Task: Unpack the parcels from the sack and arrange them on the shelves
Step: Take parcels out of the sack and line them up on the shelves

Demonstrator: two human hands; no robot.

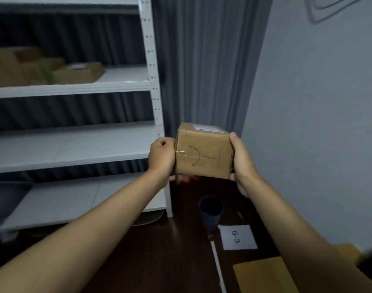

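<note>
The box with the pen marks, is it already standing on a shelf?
No, both hands, left and right, hold the box in the air beside the shelves.

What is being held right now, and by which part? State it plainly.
A small brown cardboard parcel with black pen marks, held in the air by its two opposite side faces: left hand on its left side, right hand on its right.

Bare forearms, nothing worn on my end.
My left hand (162,155) and right hand (242,161) show no gloves, rings or watch; both forearms are sleeveless right down to the near edge of view.
</note>
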